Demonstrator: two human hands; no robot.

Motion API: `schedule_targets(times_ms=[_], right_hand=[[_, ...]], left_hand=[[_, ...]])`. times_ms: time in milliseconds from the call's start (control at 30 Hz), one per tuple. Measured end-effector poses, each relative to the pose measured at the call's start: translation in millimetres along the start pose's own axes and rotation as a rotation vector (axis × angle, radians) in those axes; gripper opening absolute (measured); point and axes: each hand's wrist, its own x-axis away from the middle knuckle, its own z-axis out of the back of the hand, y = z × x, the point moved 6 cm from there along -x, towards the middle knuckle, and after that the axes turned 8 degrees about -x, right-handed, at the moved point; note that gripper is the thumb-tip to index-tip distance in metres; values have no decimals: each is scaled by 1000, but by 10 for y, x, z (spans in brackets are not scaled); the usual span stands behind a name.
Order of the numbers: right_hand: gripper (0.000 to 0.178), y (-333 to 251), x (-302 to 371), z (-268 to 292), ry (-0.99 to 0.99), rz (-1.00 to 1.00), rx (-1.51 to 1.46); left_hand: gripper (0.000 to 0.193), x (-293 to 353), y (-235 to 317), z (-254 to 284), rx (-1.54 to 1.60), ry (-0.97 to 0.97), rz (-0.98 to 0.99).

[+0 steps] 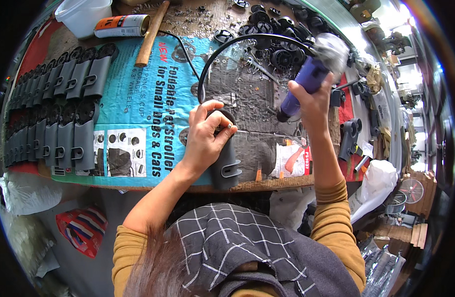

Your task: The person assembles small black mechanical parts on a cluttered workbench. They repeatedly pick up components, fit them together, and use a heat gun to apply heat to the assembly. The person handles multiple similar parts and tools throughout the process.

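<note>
My left hand (207, 133) is closed over the upper end of a dark grey plastic housing (223, 171), which lies near the table's front edge. Between thumb and forefinger it pinches a small metal screw (230, 126). My right hand (316, 101) wraps round a purple power screwdriver (311, 76), held tilted above the table to the right of the housing. The tool's black tip points down and to the left, and its top is blurred. A black hose (237, 39) arcs from the tool toward the left hand and passes behind it. My left palm hides part of the housing's top.
Two rows of similar grey housings (51, 133) stand at the left on a blue printed sheet (133, 94). Behind them are a spray can (121, 25), a wooden handle (152, 37) and a white bucket (83, 17). Black round parts (282, 57) and loose metal pieces lie at the back.
</note>
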Motion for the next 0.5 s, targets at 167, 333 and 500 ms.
schedule_targets(times_ms=[167,333,500], right_hand=[[56,-75,272,-246,94,30,-241],[51,-483,347,-420,34,60,-792],[70,-729,506,-651,-143,-38,-778]], left_hand=[[12,-2,0,-1,24,3,-1],[12,-3,7,12,25,15,-4],[14,-4,0,3,50,-6,18]])
